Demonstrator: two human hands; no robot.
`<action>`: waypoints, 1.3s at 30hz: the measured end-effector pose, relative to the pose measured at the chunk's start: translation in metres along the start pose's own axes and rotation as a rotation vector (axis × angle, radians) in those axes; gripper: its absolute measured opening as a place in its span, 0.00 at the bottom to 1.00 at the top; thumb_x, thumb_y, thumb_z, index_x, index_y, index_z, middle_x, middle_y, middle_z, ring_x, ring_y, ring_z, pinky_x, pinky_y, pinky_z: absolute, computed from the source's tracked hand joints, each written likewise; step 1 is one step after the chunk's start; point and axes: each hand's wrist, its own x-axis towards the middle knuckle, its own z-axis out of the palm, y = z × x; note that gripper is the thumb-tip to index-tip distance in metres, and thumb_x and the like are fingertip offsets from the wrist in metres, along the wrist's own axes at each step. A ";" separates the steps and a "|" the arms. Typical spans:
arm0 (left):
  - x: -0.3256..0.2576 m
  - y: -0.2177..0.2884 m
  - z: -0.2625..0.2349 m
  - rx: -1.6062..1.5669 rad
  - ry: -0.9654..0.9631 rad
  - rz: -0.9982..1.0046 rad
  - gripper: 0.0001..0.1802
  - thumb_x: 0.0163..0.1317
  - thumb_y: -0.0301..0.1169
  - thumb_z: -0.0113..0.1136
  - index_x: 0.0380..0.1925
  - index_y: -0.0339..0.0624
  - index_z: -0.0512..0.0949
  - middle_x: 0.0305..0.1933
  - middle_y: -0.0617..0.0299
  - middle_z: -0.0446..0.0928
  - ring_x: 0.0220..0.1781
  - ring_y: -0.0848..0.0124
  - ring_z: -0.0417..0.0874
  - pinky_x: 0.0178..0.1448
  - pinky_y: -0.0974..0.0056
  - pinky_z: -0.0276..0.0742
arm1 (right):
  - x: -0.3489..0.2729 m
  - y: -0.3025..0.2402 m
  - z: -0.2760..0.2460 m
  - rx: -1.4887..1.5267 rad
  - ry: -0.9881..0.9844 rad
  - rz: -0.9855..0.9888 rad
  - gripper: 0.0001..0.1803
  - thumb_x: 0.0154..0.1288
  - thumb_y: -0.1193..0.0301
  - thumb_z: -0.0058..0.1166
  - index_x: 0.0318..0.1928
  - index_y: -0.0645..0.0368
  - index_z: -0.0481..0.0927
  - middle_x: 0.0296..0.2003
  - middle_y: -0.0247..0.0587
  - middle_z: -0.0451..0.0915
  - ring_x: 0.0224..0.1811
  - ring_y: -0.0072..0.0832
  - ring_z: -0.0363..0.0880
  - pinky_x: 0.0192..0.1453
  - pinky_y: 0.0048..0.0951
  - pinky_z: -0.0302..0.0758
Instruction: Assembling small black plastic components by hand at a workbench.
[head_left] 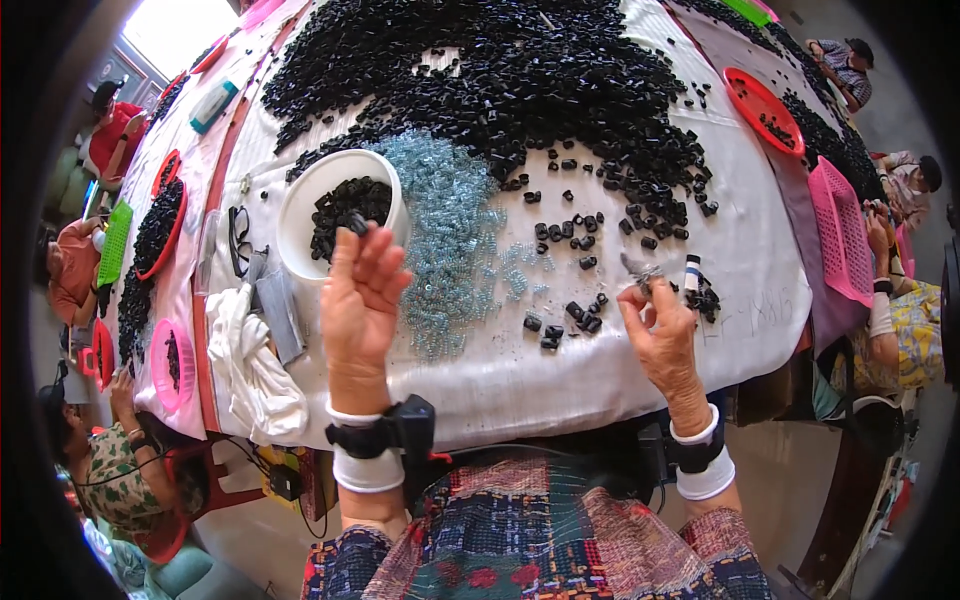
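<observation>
Counted: 1 white bowl [300,205]; 1 pair of black glasses [238,238]; 1 white cloth [250,365]; 1 heap of clear springs [450,230]; 2 pink baskets [840,230].

Bright daylight — sharp centre, edges fisheye-bent, dark.

Single head-worn fisheye view looked steeply down, close over the white-covered table [600,370], forearms entering from the lower edge.

I see the white-covered table [600,370] carrying a black-parts heap [500,70], clear springs [450,220] between my grips, and a white bowl [300,215] beyond the left one.
</observation>
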 end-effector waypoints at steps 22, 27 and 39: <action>-0.048 -0.088 0.030 0.334 -0.116 -0.454 0.11 0.63 0.30 0.55 0.42 0.35 0.75 0.36 0.54 0.80 0.33 0.71 0.83 0.35 0.69 0.81 | -0.003 -0.019 0.034 -0.184 -0.061 -0.366 0.23 0.41 0.77 0.61 0.42 0.62 0.73 0.34 0.43 0.74 0.38 0.41 0.71 0.40 0.36 0.68; -0.049 -0.088 0.033 0.397 -0.226 -0.455 0.12 0.60 0.29 0.60 0.42 0.35 0.75 0.37 0.58 0.80 0.32 0.78 0.80 0.35 0.75 0.77 | -0.006 -0.047 0.033 0.207 -0.180 -0.326 0.29 0.41 0.83 0.58 0.51 0.63 0.72 0.35 0.44 0.74 0.35 0.44 0.71 0.40 0.39 0.70; -0.048 -0.086 0.024 0.217 -0.187 -0.494 0.11 0.60 0.26 0.59 0.42 0.33 0.77 0.32 0.61 0.79 0.29 0.77 0.78 0.33 0.74 0.75 | 0.026 -0.027 0.049 -0.010 -0.074 -0.377 0.16 0.47 0.85 0.52 0.40 0.63 0.75 0.32 0.44 0.76 0.37 0.42 0.73 0.41 0.35 0.72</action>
